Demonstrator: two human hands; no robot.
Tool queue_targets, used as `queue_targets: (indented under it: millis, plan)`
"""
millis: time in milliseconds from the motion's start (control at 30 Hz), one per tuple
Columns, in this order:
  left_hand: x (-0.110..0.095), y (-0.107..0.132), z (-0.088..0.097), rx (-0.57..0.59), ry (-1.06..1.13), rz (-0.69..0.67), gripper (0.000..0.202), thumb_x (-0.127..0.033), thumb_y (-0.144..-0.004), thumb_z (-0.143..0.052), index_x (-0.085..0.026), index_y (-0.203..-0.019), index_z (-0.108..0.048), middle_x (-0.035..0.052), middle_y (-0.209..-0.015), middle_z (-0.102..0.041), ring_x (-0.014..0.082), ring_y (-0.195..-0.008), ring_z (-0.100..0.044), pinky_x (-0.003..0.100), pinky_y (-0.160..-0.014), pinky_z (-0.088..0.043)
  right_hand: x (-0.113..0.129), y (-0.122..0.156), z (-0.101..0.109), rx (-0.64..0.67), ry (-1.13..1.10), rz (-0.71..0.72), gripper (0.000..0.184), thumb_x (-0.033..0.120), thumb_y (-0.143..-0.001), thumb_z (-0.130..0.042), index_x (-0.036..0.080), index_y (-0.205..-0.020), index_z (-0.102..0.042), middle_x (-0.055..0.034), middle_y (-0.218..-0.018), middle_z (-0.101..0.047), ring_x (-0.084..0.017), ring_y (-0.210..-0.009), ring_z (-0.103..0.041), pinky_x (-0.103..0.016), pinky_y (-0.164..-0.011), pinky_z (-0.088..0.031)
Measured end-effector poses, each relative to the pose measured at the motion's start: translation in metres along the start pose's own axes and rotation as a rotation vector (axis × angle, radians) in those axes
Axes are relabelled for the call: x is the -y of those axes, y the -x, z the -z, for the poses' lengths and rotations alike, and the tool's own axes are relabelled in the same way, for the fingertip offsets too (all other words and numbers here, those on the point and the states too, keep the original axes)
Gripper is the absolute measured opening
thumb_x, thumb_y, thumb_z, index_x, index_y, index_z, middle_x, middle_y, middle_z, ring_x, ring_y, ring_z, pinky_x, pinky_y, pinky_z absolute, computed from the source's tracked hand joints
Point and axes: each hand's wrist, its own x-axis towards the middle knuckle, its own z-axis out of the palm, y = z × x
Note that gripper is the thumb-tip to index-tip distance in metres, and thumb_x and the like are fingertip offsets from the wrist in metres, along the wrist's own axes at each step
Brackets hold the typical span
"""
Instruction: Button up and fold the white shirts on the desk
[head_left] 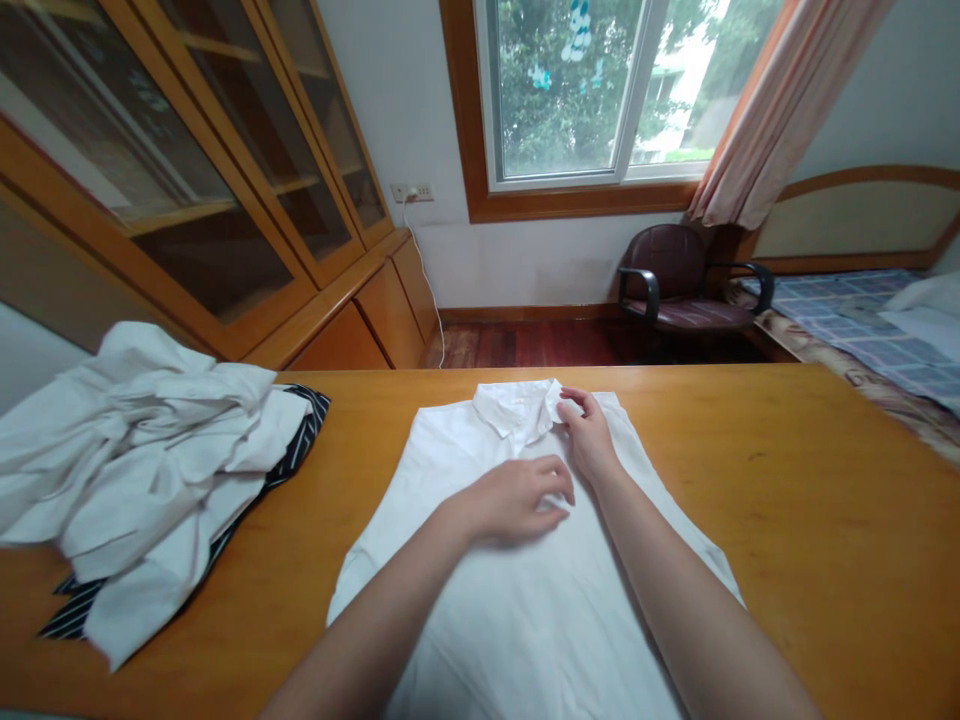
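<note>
A white collared shirt (487, 590) lies spread front side up on the wooden table, its collar (499, 408) towards the far edge. My right hand (589, 425) is at the right side of the collar, thumb and fingertips closed on its edge. Over the middle of the shirt's front, just below the collar, is my left hand (517, 497). Its fingers are loosely curved and apart, with nothing in them. The lower part of the shirt runs out of view beneath my forearms.
Crumpled white garments (165, 450) with a black striped cloth (300, 440) are heaped on the left of the wooden table (825, 520). Beyond it stand a glass-door cabinet (345, 240), a brown armchair (667, 270) and a bed (862, 320). A white cord (426, 265) hangs from a wall socket.
</note>
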Motion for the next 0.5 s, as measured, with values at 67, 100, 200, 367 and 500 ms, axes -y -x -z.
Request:
queue_targets:
  millis: [67, 100, 200, 367, 500]
  plan:
    - [-0.018, 0.007, -0.011, 0.163, -0.078, 0.004, 0.026, -0.037, -0.091, -0.064, -0.025, -0.114, -0.064, 0.0041, -0.116, -0.063, 0.019, -0.095, -0.066, 0.028, -0.083, -0.05, 0.001, -0.001, -0.001, -0.009, -0.096, -0.049, 0.032, 0.036, -0.074, -0.069, 0.024, -0.104, -0.067, -0.0029, -0.113, -0.065, -0.017, -0.086, -0.059, -0.028, -0.07, -0.047]
    - [-0.024, 0.011, -0.016, 0.213, -0.116, 0.018, 0.032, -0.042, -0.09, -0.066, -0.026, -0.118, -0.063, 0.0043, -0.119, -0.062, 0.0199, -0.095, -0.067, 0.029, -0.081, -0.05, 0.001, -0.001, -0.002, -0.012, -0.127, -0.066, 0.032, 0.036, -0.073, -0.07, 0.024, -0.102, -0.067, -0.0026, -0.111, -0.065, -0.017, -0.086, -0.059, -0.027, -0.07, -0.048]
    - [-0.033, 0.021, -0.026, 0.283, -0.187, 0.071, 0.032, -0.044, -0.09, -0.067, -0.026, -0.116, -0.063, 0.0032, -0.11, -0.064, 0.0196, -0.089, -0.068, 0.028, -0.074, -0.049, 0.004, -0.001, -0.003, -0.012, -0.171, -0.087, 0.033, 0.036, -0.071, -0.072, 0.024, -0.102, -0.067, -0.0021, -0.108, -0.066, -0.017, -0.087, -0.06, -0.026, -0.069, -0.049]
    - [-0.027, 0.048, -0.015, 0.247, -0.116, 0.105, 0.015, -0.032, -0.097, -0.059, -0.021, -0.087, -0.064, 0.0003, -0.09, -0.062, 0.0144, -0.079, -0.063, 0.023, -0.072, -0.044, 0.006, -0.002, -0.003, -0.023, -0.189, -0.11, 0.031, 0.043, -0.075, -0.069, 0.022, -0.098, -0.068, -0.0029, -0.102, -0.068, -0.018, -0.085, -0.062, -0.026, -0.065, -0.049]
    - [-0.011, 0.084, 0.012, 0.146, -0.132, 0.255, 0.021, -0.03, -0.099, -0.051, -0.02, -0.084, -0.062, 0.0016, -0.089, -0.059, 0.0155, -0.082, -0.058, 0.024, -0.074, -0.042, 0.006, -0.002, -0.004, -0.018, -0.184, -0.108, 0.031, 0.041, -0.072, -0.07, 0.022, -0.096, -0.068, -0.0034, -0.1, -0.068, -0.018, -0.084, -0.062, -0.027, -0.064, -0.051]
